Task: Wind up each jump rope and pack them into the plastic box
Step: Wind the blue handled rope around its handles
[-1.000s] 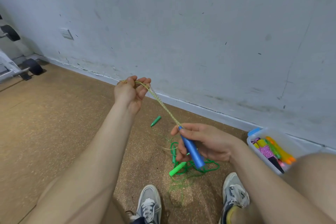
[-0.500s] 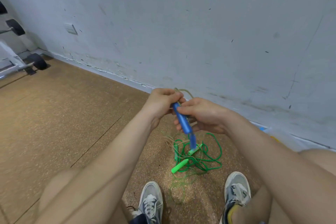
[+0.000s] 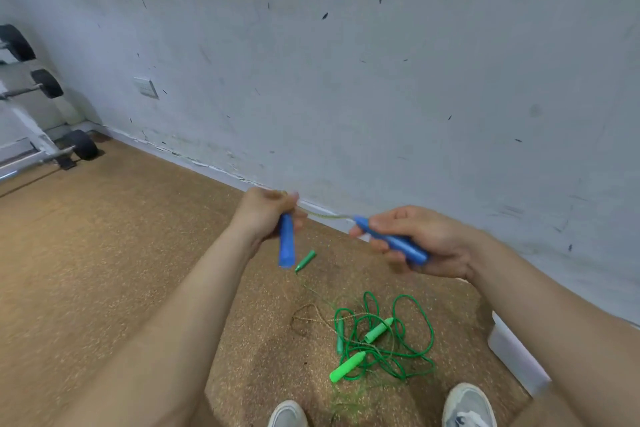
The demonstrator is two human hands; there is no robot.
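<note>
My left hand (image 3: pixel 265 213) grips one blue handle (image 3: pixel 286 246), which hangs down from the fist. My right hand (image 3: pixel 420 241) grips the other blue handle (image 3: pixel 398 243), lying slanted across the palm. A short stretch of yellowish rope (image 3: pixel 323 216) runs between the two hands. On the floor below lie green jump ropes (image 3: pixel 398 340) in a tangle with light green handles (image 3: pixel 346 366), plus a thin tan cord (image 3: pixel 311 315). One dark green handle (image 3: pixel 305 261) lies apart, nearer the wall. The plastic box (image 3: pixel 516 359) shows only as a white corner behind my right forearm.
A grey scuffed wall (image 3: pixel 346 80) stands close ahead. A weight rack with dumbbells (image 3: pixel 45 107) is at the far left. My two shoes (image 3: pixel 467 406) are at the bottom edge. The floor (image 3: pixel 104 236) is brown cork-like matting.
The hands, together half a second ago, have moved apart. Each now holds one blue handle, with rope stretched between them. The view has turned left, hiding most of the box.
</note>
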